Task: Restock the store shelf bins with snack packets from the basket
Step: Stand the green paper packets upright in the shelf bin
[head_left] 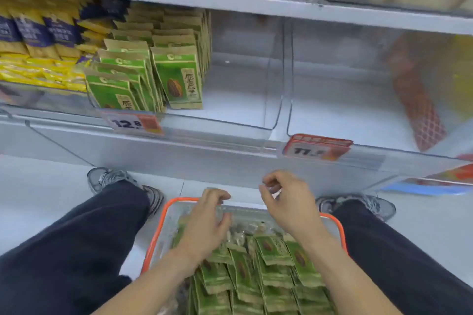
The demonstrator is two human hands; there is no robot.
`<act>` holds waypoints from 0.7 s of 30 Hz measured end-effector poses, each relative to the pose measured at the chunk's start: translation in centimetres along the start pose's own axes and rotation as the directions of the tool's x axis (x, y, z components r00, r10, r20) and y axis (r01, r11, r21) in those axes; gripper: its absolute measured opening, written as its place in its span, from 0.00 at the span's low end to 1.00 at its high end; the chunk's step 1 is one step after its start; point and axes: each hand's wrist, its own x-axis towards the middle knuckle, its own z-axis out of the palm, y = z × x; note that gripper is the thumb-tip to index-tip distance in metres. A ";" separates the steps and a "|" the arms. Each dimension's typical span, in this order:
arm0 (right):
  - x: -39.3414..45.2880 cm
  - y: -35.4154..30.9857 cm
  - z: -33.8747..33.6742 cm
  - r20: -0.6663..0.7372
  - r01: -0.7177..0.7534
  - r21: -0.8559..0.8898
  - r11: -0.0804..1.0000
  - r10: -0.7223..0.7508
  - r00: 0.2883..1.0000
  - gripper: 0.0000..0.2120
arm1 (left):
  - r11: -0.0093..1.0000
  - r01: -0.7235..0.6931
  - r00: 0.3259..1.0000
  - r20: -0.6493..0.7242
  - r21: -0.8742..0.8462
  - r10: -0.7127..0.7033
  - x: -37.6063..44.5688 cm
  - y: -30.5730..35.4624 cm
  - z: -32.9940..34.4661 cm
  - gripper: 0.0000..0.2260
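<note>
An orange-rimmed basket [154,241] stands on the floor between my legs, filled with green snack packets [258,276]. My left hand [207,222] hovers over the basket's far end, fingers loosely bent near the far rim, holding nothing. My right hand [286,202] is just to its right and slightly higher, its fingers loosely curled and holding nothing. On the shelf above, a clear bin [230,112] holds upright rows of the same green packets [176,77] on its left side, and its right side is bare.
A second clear bin [345,117] to the right holds only a red-patterned item [419,110] at its far right. Yellow and purple packets [41,41] fill the left bin. Price tags [135,123] hang on the shelf front. My shoes [112,179] stand against the shelf base.
</note>
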 end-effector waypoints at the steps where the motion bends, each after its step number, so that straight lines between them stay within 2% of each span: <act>1: -0.9 2.3 0.4 0.077 -0.073 -0.026 0.997 0.075 0.994 0.05 | 0.998 0.042 0.996 0.071 0.055 -0.046 -0.7 -0.7 1.3 0.11; 3: -2.7 6.1 0.9 0.241 -0.170 -0.127 0.977 0.196 0.950 0.10 | 0.981 0.136 0.976 0.153 0.141 -0.158 -2.5 -1.6 3.9 0.10; 5: -4.2 8.7 1.4 0.389 -0.210 -0.279 0.937 0.310 0.868 0.18 | 0.961 0.216 0.946 0.207 0.174 -0.250 -4.1 -1.6 6.1 0.11; 9: -6.3 12.1 2.5 0.522 -0.281 -0.429 0.858 0.489 0.699 0.29 | 0.906 0.342 0.830 0.371 0.250 -0.416 -6.2 -1.0 10.0 0.19; 12: -7.6 13.6 3.5 0.585 -0.371 -0.457 0.808 0.588 0.559 0.40 | 0.902 0.322 0.788 0.447 0.288 -0.424 -6.4 -0.2 11.7 0.20; 15: -8.5 14.4 4.1 0.592 -0.425 -0.405 0.809 0.587 0.552 0.44 | 0.898 0.353 0.737 0.513 0.263 -0.439 -5.8 0.8 12.3 0.23; 18: -8.7 14.5 3.5 0.602 -0.412 -0.372 0.832 0.554 0.575 0.37 | 0.886 0.425 0.682 0.577 0.187 -0.449 -5.1 1.4 12.7 0.23; 21: -9.0 14.1 3.0 0.628 -0.403 -0.334 0.852 0.520 0.579 0.38 | 0.863 0.484 0.678 0.560 0.147 -0.476 -4.7 1.5 12.6 0.19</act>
